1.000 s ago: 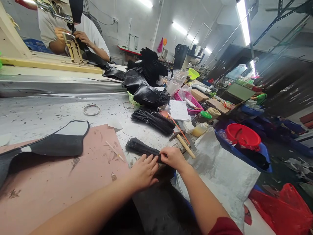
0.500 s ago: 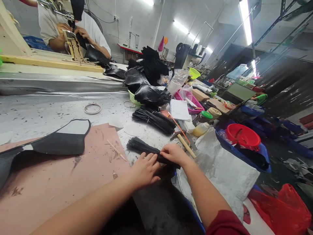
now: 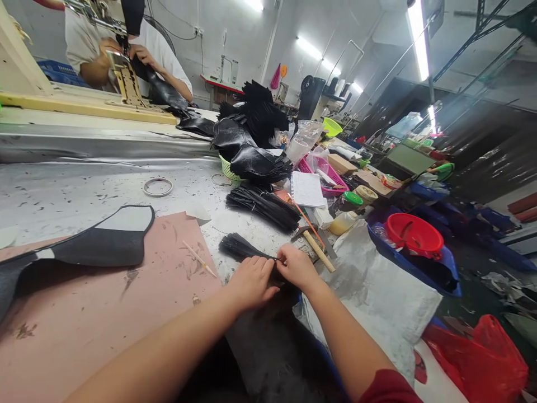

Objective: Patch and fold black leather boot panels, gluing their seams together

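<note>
A bundle of thin black strips (image 3: 237, 247) lies at the table's front edge, its loose ends fanned toward the left. Over its near part rests my left hand (image 3: 252, 281), fingers bent down on the strips and thumb apart. Close beside it, my right hand (image 3: 297, 267) is closed in a pinch on the strips at the bundle's right part. My fingers hide much of that end. A second tied bundle of black strips (image 3: 263, 208) lies just behind. To the left, a black shaped piece with a pale grey end (image 3: 121, 235) rests on a pink sheet (image 3: 168, 302).
A hammer (image 3: 318, 251) lies right of my hands, near a notebook (image 3: 307, 189) and a pink basket (image 3: 342, 184). A metal ring (image 3: 158, 187) sits farther back. Across the table, a person works at a sewing machine (image 3: 126, 78). A white sack (image 3: 373, 285) hangs at right.
My left hand has moved slightly up and right, closer to my right hand. My right hand has shifted a little, and less of the bundle's right end shows.
</note>
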Tool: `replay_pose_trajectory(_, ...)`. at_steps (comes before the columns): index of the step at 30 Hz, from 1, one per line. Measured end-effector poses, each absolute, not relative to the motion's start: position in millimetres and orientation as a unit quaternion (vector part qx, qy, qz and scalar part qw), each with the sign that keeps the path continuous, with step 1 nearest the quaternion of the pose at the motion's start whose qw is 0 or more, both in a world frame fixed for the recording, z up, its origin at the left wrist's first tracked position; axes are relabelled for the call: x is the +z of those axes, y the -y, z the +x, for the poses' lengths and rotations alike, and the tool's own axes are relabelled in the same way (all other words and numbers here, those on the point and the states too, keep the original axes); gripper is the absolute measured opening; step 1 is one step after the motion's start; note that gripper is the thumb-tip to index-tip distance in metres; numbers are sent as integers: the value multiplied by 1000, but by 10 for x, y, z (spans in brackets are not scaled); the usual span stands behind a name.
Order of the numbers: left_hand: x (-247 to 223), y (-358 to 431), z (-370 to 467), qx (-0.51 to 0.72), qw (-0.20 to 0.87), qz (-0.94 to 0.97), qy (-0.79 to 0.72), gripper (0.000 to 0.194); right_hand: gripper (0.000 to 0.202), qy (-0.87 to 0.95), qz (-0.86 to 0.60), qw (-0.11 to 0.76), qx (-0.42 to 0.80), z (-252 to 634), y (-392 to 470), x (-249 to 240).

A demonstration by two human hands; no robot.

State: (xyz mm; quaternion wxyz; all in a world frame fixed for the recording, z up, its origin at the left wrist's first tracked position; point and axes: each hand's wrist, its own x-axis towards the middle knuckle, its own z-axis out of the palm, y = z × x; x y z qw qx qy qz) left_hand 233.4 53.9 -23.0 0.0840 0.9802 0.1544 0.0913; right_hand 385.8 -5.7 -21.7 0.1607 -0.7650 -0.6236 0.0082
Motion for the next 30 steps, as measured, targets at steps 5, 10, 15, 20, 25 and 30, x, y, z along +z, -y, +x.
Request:
replay_pose_trajectory(5, -296, -560, 2348, 88, 81, 981, -152, 45, 9, 611, -780, 133, -11, 3794, 64, -179)
replay_pose_trajectory(10, -353, -564, 2375, 87, 61, 983, -151, 43, 13, 612, -783, 99, -48, 3721, 111, -173)
replay_pose_trajectory(15, -378, -546, 2370, 88, 39, 987, -129, 49, 16, 580, -802, 82, -120, 3732, 91, -134)
replay_pose_trajectory(20, -390, -511, 2356, 90, 13, 989, -114, 61, 13, 596, -784, 66, -163, 3761, -49, 19)
replay_pose_trajectory(25, -444, -527, 2349, 99, -6, 991, -85, 59, 22, 655, -728, 51, -196, 3716, -97, 134)
replay_pose_trajectory(30, -513, -540, 2363, 101, -14, 992, -80, 61, 27, 653, -709, 95, -249, 3661, -107, 217)
